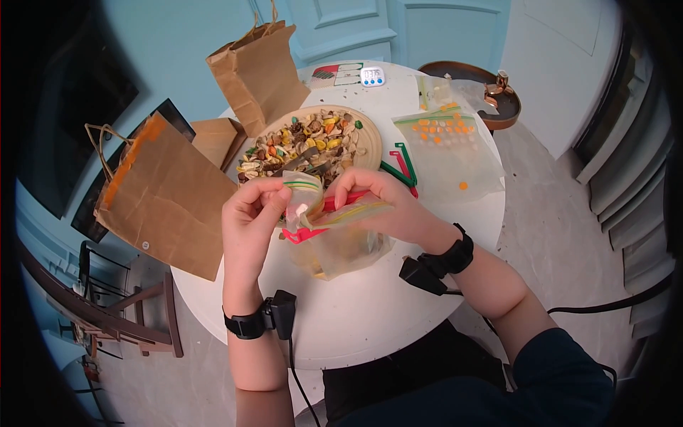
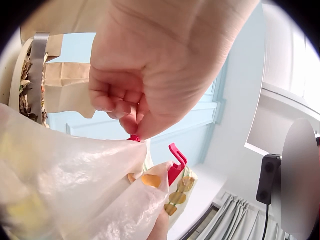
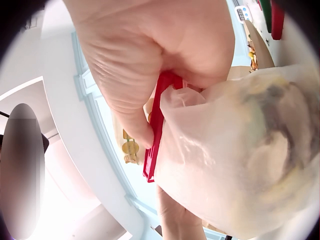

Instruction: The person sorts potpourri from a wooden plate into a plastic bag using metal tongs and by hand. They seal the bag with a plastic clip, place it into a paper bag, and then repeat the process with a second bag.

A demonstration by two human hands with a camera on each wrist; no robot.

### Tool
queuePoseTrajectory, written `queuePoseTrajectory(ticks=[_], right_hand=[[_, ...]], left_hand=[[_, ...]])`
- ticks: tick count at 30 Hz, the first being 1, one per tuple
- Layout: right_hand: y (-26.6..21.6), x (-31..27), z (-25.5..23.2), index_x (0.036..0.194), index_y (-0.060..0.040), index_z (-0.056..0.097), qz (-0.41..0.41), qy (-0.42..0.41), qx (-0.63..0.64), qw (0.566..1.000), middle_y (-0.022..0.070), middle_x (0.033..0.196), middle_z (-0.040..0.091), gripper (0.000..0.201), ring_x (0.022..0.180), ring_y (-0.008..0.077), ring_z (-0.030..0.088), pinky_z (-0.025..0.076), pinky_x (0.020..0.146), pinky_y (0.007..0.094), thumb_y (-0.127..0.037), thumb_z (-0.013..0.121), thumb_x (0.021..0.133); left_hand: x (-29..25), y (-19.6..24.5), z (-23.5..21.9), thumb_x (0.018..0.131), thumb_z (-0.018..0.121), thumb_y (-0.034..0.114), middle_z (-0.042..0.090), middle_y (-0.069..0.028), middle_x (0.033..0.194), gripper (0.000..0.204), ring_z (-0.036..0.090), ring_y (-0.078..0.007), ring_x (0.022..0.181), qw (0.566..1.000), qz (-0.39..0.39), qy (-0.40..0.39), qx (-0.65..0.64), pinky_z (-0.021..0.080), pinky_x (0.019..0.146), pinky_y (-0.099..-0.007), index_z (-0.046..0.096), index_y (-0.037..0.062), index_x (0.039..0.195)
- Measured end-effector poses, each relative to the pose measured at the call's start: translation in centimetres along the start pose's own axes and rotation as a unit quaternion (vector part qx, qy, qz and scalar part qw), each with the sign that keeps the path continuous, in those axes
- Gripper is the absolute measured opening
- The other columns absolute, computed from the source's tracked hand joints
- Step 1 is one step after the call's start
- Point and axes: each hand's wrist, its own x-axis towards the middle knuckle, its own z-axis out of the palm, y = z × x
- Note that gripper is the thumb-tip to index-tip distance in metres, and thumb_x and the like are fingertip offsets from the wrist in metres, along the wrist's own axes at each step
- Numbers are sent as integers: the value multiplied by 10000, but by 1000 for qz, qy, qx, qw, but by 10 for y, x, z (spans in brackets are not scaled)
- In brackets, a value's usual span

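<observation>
One cloudy, wrinkled bag (image 1: 352,255), red clip (image 3: 157,120) near mouth.

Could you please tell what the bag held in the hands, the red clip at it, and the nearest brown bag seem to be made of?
Held bag: probably soft plastic, cloudy with slight gloss; colours inside show through blurred.
Red clip: likely hard plastic, smooth; it looks straight and rigid.
Brown bag: apparently kraft paper, matte, with visible creases.
</observation>
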Motion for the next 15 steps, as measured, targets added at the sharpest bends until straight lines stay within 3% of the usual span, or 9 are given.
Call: queuePoseTrajectory(ticks=[3,6,8,11,15], right_hand=[[5,1,-3,932,-55,514,-20,-40,-38,998,1,959,536,219,965,79,514,412,870,237,-45,662,771],[8,2,-2,959,-59,503,-32,-44,-15,998,6,989,527,251,978,83,503,406,877,243,-56,663,767],[9,2,1,985,-62,484,-41,-27,-61,997,6,1007,515,290,970,85,500,409,868,244,-47,657,753],[11,2,1,995,-62,471,-59,-20,-43,997,4,998,508,307,959,86,499,409,860,242,-36,647,744],[7,2,-1,946,-71,458,-35,-6,-48,998,44,1093,514,293,1023,117,512,409,914,267,-7,673,758]], left_hand=[[-2,2,-1,864,633,48,608,8,748,117,542,-51,710,999,-6,9,-46,449,688,-195,655,-10,964],[-3,0,-3,865,635,61,626,-1,800,134,551,-47,757,999,32,-19,-19,447,680,-190,655,-11,976],[-2,-4,-4,872,620,56,639,-10,832,197,554,-48,809,994,52,-57,72,440,693,-189,622,-8,1058],[-4,6,2,864,623,53,638,-27,916,238,574,-75,865,998,-4,-50,-42,435,782,-226,572,23,1094],[-4,4,1,874,604,51,639,-30,909,251,577,-73,858,997,40,-63,5,428,792,-222,520,36,1110]])
